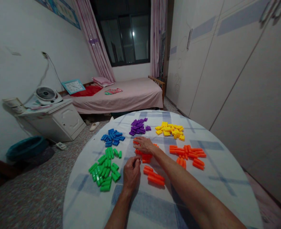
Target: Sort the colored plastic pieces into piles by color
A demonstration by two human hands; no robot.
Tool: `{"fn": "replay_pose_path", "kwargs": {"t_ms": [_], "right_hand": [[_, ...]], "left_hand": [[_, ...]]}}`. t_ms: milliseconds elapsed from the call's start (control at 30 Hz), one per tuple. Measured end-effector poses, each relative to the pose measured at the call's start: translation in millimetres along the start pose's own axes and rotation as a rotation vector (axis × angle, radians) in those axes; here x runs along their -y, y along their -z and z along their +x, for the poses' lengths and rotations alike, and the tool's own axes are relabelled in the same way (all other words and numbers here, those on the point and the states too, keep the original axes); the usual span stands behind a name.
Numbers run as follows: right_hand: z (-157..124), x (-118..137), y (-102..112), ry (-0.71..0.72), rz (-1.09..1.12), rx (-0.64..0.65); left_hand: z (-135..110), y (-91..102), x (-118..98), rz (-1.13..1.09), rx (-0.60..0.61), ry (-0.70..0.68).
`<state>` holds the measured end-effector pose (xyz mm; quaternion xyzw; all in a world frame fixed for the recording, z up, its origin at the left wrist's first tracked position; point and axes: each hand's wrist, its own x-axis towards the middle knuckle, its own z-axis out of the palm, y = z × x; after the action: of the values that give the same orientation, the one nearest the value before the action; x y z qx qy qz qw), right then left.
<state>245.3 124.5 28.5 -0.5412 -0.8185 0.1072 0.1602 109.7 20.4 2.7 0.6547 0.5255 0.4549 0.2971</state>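
Small tube-shaped plastic pieces lie in color groups on a round table (152,206) with a checked cloth. My right hand (144,145) rests over the middle group of orange pieces (147,157), fingers stretched out and touching some of them; the hand partly hides this group. Just nearer to me, my left hand (131,174) is closed, its thumb and fingertips together beside the same group; whatever they pinch is too small to make out. Several longer orange pieces (156,178) lie side by side right of my left hand. Green pieces (105,168) spread out on its left.
Blue pieces (113,136), purple pieces (138,127) and yellow pieces (170,128) lie farther back. Another orange-red group (188,152) is at the right. Beyond the table stand a bed (130,97), a white cabinet (59,122) with a fan (47,94), and a wardrobe (226,79).
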Motion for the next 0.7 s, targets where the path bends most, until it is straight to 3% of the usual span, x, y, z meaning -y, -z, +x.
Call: {"fn": "replay_pose_path", "kwargs": {"t_ms": [167,267,367,467,533,700], "right_hand": [[-25.8,9.2,6.5,0.127,0.023,0.049],[-50.6,5.4,12.7,0.157,0.079,-0.017],[-72.8,-9.3,15.2,0.011,0.095,-0.190],[-92.4,-21.9,13.2,-0.206,0.004,-0.255],[-104.3,-22.4,10.7,-0.260,-0.030,-0.237],[-128.4,-2.3,8.7,-0.190,0.011,-0.156]], "left_hand": [[2.2,1.9,1.4,0.018,-0.113,-0.027],[4.1,4.0,2.6,0.015,-0.166,-0.047],[6.7,4.9,6.6,0.032,-0.201,-0.075],[9.0,3.4,12.7,0.115,-0.234,-0.098],[9.4,1.8,15.6,0.165,-0.205,-0.095],[7.4,1.4,13.0,0.214,-0.042,-0.115]]}}
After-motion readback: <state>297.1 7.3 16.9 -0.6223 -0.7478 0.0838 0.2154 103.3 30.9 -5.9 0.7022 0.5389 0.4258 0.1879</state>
